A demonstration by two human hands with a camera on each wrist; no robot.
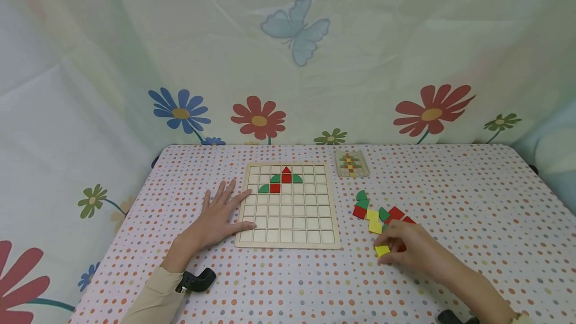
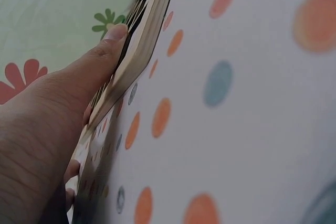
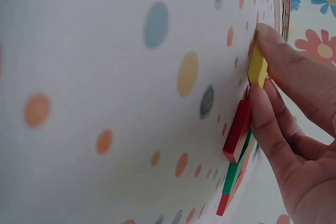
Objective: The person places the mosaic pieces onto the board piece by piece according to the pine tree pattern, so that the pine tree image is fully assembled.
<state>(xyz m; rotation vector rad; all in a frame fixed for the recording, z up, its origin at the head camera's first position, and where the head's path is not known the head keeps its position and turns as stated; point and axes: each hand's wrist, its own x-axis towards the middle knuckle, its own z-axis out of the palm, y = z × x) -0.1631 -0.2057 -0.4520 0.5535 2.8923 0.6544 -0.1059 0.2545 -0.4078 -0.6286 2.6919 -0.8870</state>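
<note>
A wooden grid board [image 1: 286, 245] lies on the table, several red and green tiles set in its upper rows, with a red triangle [image 1: 286, 170] topmost. My left hand [image 1: 219, 218] rests on the board's left edge, fingers spread; in the left wrist view the thumb [image 2: 100, 59] lies on the rim. Right of the board, my right hand [image 1: 411, 245] pinches a yellow square tile [image 1: 382, 251] between thumb and fingers, as the right wrist view also shows. Loose tiles lie beside it: yellow squares [image 1: 375, 226], a red square [image 1: 359, 212], green quarter-rounds [image 1: 362, 196], others partly hidden by the hand.
A small pattern card [image 1: 352, 165] with a tree-like design lies behind the loose tiles, near the board's upper right corner. The table [image 1: 279, 289] has a dotted cover. A flowered curtain [image 1: 360, 64] hangs behind it.
</note>
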